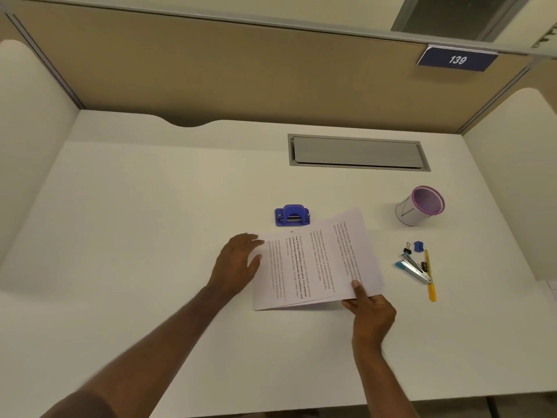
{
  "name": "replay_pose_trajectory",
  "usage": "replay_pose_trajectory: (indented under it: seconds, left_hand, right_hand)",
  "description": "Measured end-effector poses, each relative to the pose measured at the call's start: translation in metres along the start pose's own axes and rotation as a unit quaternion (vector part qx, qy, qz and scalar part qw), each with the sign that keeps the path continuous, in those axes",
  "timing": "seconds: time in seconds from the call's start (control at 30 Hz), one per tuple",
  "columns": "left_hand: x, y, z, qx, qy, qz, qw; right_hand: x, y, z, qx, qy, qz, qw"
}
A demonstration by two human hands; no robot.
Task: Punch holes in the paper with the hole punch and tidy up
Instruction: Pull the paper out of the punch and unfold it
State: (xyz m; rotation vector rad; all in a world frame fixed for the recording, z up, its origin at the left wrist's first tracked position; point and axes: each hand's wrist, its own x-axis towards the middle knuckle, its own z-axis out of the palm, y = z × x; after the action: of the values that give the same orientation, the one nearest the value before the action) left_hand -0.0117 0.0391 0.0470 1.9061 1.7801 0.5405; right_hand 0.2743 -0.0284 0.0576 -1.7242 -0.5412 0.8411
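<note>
On the white worktop (150, 221) in front of you, the stack of printed paper (316, 260) lies near the middle with its long axis running near to far, its far right corner swung up toward the purple hole punch (291, 216), which sits just beyond the far edge with its slot facing the sheets. Your left hand (238, 262) rests at the stack's left edge, fingers loosely extended on the top sheet, while your right hand (369, 312) pinches the near right corner, thumb on top. Well to the right stand a pink-rimmed pen cup (420, 206), a stapler (413, 270), a yellow pen (430, 276) and a binder clip (407, 248).
</note>
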Motion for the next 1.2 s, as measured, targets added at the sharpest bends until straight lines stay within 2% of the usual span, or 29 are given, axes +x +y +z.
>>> replay_pose_trajectory:
  seconds: [0.17, 0.3, 0.43, 0.6, 0.73, 0.97, 1.2]
  left_hand:
    - [0.021, 0.010, -0.024, -0.158, 0.016, 0.025, 0.987]
    - [0.048, 0.033, -0.055, -0.325, -0.041, 0.011, 0.945]
    - [0.065, 0.053, -0.084, -0.376, -0.075, 0.040, 0.923]
    - [0.066, 0.055, -0.100, -0.416, -0.092, 0.040, 0.904]
    - [0.049, 0.047, -0.093, -0.456, -0.066, 0.005, 0.888]
    - [0.016, 0.047, -0.087, -0.475, 0.026, 0.007, 0.879]
    - [0.000, 0.043, -0.069, -0.455, 0.007, -0.034, 0.890]
  right_hand:
    - [0.002, -0.044, -0.010, -0.072, -0.046, -0.124, 0.989]
    - [0.009, -0.084, -0.003, -0.102, -0.095, -0.220, 0.966]
    - [0.011, -0.120, 0.008, -0.133, -0.160, -0.291, 0.934]
    - [0.004, -0.148, 0.021, -0.181, -0.191, -0.385, 0.885]
    - [-0.002, -0.142, 0.036, -0.159, -0.205, -0.376, 0.889]
    - [-0.019, -0.131, 0.040, -0.099, -0.223, -0.334, 0.910]
    - [-0.016, -0.091, 0.065, -0.043, -0.225, -0.197, 0.953]
